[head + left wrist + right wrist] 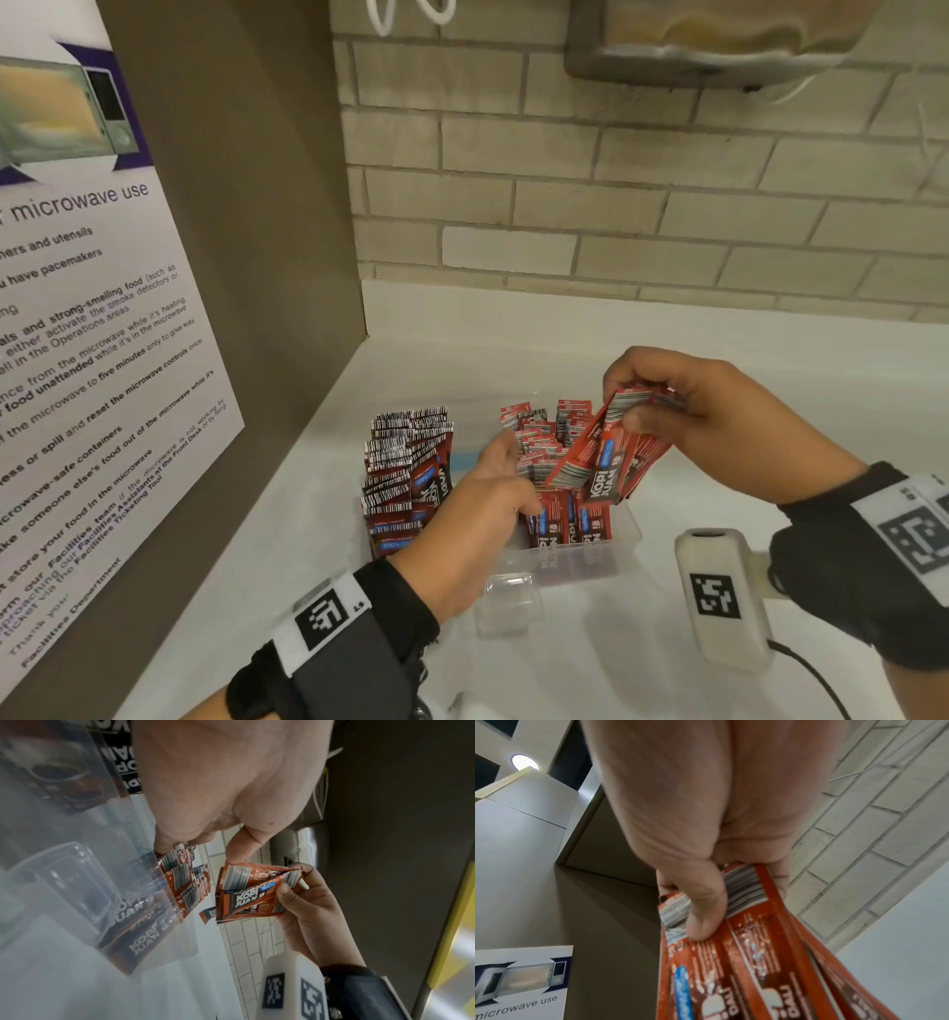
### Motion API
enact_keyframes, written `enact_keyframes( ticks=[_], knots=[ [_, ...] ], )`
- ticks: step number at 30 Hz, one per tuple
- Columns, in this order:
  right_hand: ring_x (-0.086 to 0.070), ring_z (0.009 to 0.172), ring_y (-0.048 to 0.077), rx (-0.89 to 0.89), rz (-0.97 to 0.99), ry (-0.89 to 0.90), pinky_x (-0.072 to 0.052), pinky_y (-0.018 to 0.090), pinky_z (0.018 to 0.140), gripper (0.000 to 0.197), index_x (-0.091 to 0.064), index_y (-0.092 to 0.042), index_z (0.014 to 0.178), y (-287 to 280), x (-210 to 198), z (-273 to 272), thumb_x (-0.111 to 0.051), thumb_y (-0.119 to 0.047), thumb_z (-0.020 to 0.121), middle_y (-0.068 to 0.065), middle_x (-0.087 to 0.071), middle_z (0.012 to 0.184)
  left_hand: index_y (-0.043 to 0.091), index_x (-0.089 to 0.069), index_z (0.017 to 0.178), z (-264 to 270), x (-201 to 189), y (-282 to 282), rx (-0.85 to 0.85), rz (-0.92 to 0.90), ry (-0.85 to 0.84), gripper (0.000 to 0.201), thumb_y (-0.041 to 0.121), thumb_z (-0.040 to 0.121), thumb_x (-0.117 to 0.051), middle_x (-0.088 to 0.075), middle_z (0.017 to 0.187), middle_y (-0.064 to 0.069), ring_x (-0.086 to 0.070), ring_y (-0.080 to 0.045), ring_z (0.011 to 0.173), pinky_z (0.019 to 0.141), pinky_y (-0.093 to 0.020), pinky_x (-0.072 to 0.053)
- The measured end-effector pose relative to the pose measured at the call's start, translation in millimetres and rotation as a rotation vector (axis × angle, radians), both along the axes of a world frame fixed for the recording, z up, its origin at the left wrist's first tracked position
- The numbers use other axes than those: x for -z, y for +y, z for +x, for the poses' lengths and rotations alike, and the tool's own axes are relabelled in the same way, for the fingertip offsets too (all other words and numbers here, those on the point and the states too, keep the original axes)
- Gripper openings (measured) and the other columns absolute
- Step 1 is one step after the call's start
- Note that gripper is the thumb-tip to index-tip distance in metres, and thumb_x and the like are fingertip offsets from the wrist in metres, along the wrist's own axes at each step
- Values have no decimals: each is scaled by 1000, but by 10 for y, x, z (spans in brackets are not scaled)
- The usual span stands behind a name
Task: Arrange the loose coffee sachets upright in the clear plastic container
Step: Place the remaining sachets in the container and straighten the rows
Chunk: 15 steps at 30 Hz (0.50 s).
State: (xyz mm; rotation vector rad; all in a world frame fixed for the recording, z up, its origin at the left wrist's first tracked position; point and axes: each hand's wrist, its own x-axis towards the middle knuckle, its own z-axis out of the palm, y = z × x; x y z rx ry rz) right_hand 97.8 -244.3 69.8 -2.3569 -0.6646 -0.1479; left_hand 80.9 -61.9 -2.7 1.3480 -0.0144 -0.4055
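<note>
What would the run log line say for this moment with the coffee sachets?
right hand: grips sachet bundle above clear container | left hand: reaching into standing sachets, grasp unclear | step: insertion pending

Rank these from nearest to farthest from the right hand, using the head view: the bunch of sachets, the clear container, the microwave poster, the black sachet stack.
1. Bunch of sachets: pinched in the right hand itself.
2. Clear container: just below and left of the hand.
3. Black sachet stack: at the container's left end, past the left hand.
4. Microwave poster: on the side wall, far left.
</note>
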Motion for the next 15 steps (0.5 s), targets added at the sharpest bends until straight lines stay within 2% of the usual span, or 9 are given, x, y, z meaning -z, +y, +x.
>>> enact_keyframes(
  ticks=[1, 2, 3, 4, 6, 8, 11, 13, 15],
  knots=[
    [-61, 81, 4, -1, -5, -4, -49, 17, 65, 27, -58, -25, 84, -2, -5, -5, -57, 2, 87, -15, -64, 86, 16, -23, 147, 0, 3, -9, -5, -18, -14, 71, -18, 86, -32, -49, 133, 10, -54, 14, 85, 55, 0, -42],
    [-61, 82, 3, -3, -8, -6, -49, 15, 64, 26, -58, -24, 85, 0, -11, -11, -56, 1, 87, -17, -63, 87, 17, -26, 145, 2, 8, -14, -16, -33, -27, 69, -19, 86, -31, -55, 112, 15, -57, 18, 69, 52, -1, -42],
    [-60, 82, 2, -4, -10, -9, -48, 15, 64, 25, -58, -24, 85, 3, -18, -19, -57, 1, 88, -17, -63, 88, 17, -27, 144, -4, -2, -24, -34, -45, -27, 67, -19, 87, -31, -53, 94, 17, -57, 18, 58, 49, -2, -42],
    [-60, 81, 2, -7, -12, -14, -48, 14, 64, 25, -58, -24, 85, 11, -28, -28, -57, 1, 87, -17, -63, 88, 16, -27, 145, -1, -6, -26, -51, -64, -9, 67, -18, 87, -32, -50, 87, 16, -57, 16, 55, 47, -4, -42],
    [-60, 81, 2, -14, -10, -19, -47, 14, 64, 25, -58, -24, 85, 31, -58, -48, -57, 1, 87, -16, -63, 87, 18, -23, 147, 11, -10, -24, -59, -114, 59, 69, -15, 87, -34, -54, 92, 6, -60, 5, 69, 46, -8, -45],
    [-60, 81, 0, -21, -15, -18, -48, 14, 65, 26, -57, -26, 85, 57, -95, -67, -57, 0, 87, -16, -63, 87, 23, -30, 137, 17, -23, -33, -73, -155, 131, 62, -12, 87, -34, -60, 100, -7, -61, -10, 76, 50, -16, -51],
    [-59, 80, -2, -23, -28, -13, -49, 16, 64, 28, -57, -28, 84, 84, -130, -74, -57, 0, 87, -15, -63, 84, 26, -34, 119, 25, -37, -72, -74, -190, 172, 52, -13, 85, -32, -61, 102, -12, -61, -18, 82, 72, -29, -53],
    [-60, 78, -1, -13, -41, 11, -51, 21, 64, 30, -56, -30, 83, 89, -131, -71, -56, -1, 88, -13, -64, 81, 25, -35, 119, 5, -53, -93, -74, -182, 149, 55, -15, 82, -29, -62, 94, -10, -61, -19, 82, 78, -32, -50],
    [-61, 78, 0, -3, -54, 43, -54, 26, 64, 29, -56, -32, 83, 83, -130, -70, -56, -3, 89, -12, -65, 82, 24, -36, 116, -29, -79, -109, -71, -164, 94, 57, -18, 80, -25, -60, 74, -4, -64, -14, 68, 68, -26, -53]
  ],
)
